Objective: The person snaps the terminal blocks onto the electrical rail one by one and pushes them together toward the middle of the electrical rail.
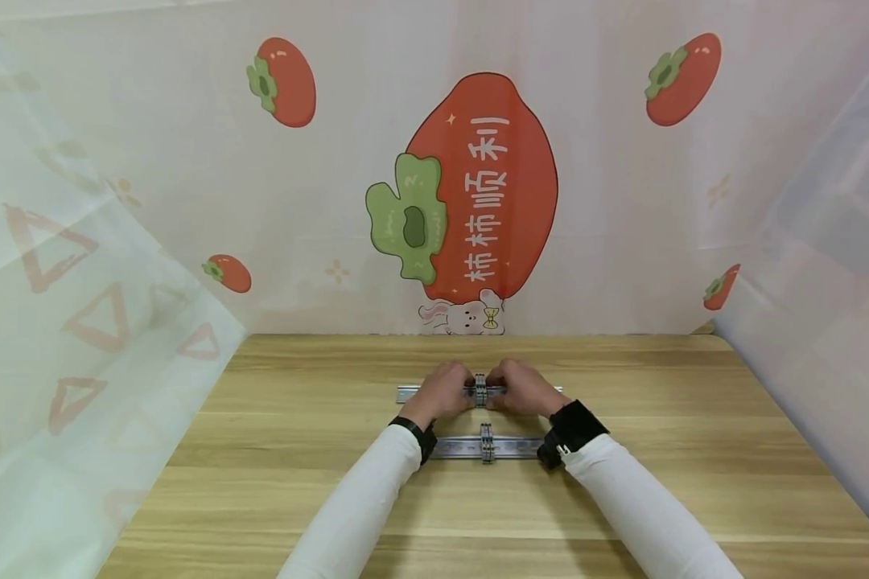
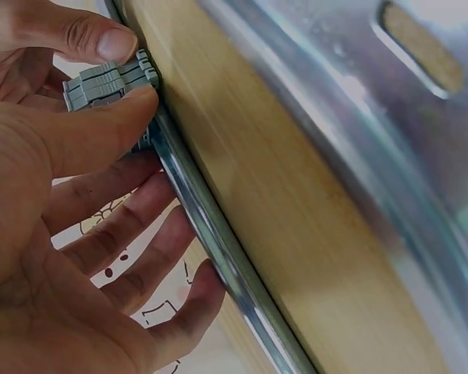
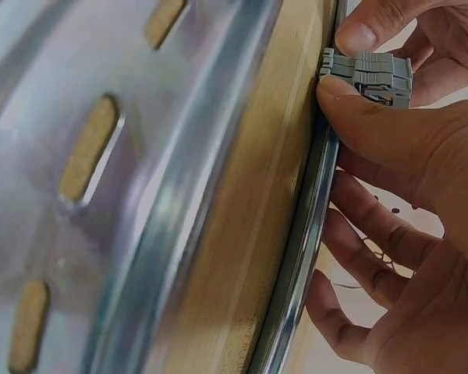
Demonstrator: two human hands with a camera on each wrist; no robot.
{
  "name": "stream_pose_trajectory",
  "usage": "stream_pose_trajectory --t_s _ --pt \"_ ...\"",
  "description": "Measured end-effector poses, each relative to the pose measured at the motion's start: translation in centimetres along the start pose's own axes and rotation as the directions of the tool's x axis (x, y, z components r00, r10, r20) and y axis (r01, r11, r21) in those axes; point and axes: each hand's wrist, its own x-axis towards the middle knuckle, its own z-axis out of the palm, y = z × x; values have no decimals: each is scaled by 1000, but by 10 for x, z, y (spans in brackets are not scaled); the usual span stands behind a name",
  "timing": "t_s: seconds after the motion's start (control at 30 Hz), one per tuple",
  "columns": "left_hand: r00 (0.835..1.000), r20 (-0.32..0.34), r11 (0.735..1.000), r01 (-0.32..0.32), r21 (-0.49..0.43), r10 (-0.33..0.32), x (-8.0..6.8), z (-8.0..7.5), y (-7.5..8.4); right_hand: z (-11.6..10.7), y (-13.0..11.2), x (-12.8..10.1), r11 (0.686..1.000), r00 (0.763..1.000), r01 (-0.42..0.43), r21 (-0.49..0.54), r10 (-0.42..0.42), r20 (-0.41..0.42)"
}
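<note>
Grey terminal block (image 1: 481, 389) on far metal rail (image 1: 413, 393) | left hand (image 1: 445, 391) and right hand (image 1: 521, 388) pinch it from both sides — likely steadying it | near rail (image 1: 456, 447) — second block (image 1: 487, 443) untouched

Far rail (image 1: 413, 393) behind near rail (image 1: 459, 447) — on table (image 1: 297, 450)

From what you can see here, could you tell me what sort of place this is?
Probably a curtained-off workbench: a wooden table hemmed by persimmon-print curtains, with two metal DIN rails carrying grey terminal blocks.
</note>
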Motion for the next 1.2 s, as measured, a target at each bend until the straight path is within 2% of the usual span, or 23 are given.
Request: stream_pose_trajectory --t_s 0.23,0.37,0.5,0.73,0.97,1.2 --pt "1000 7 999 -29 -43 30 -3 -5 -3 -3 -1 -2 999 999 -40 7 39 14" --pt "998 30 993 -44 -108 47 -5 -10 -5 -5 0 -4 997 997 -73 35 72 24" --pt "998 45 989 -40 -143 47 -5 -13 -6 -7 0 -5 994 997 -69 90 67 29" --pt "998 51 989 -34 -146 42 -4 -13 -7 -8 2 -4 987 998 -68 146 64 31" --pt "997 59 989 -33 -147 42 -4 -13 -5 -6 2 -4 989 999 -50 136 49 7" --pt "998 57 994 -29 -102 35 -4 -14 -3 -5 0 -5 991 999 -49 127 51 -9"
